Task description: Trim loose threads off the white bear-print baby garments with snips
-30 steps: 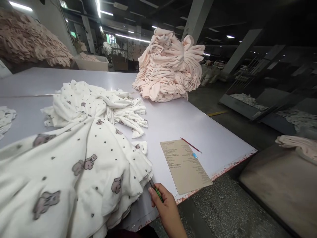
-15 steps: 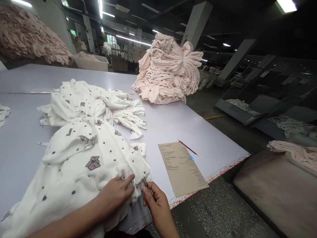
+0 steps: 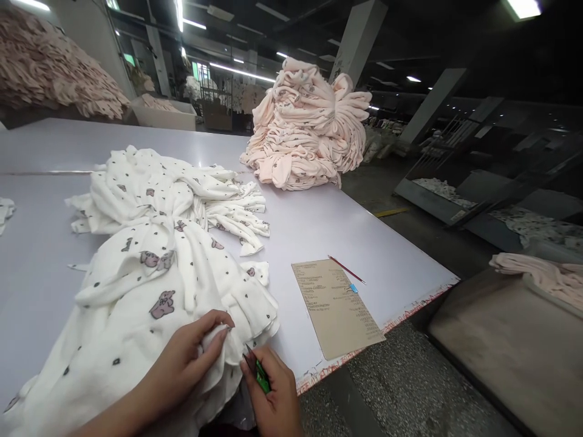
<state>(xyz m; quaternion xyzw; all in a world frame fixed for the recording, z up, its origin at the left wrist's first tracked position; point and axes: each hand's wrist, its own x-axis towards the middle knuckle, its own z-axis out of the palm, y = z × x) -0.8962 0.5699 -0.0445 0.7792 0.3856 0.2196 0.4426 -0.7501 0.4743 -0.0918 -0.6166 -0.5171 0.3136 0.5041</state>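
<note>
A heap of white fabric (image 3: pixel 136 321) printed with purple bears and small dark marks lies on the table in front of me. My left hand (image 3: pixel 195 352) pinches a fold of it near its right edge, thumb and fingers closed on the cloth. Just to the right, my right hand (image 3: pixel 273 388) is wrapped around small green-handled thread snips (image 3: pixel 259 375). Their dark pointed blades angle up and left, close beside the pinched fabric; whether they touch it I cannot tell.
A printed brown sheet (image 3: pixel 334 312) lies on the table (image 3: pixel 310 224) with a red pencil (image 3: pixel 346 269) and a small blue item (image 3: pixel 354 288) at its edge. A tall pink fabric pile (image 3: pixel 305 127) stands at the far side. A bin with pink cloth (image 3: pixel 542 267) is at right.
My left hand has gone from lying with fingers extended on the fabric to gripping a fold. My right hand has moved slightly left and down with the snips.
</note>
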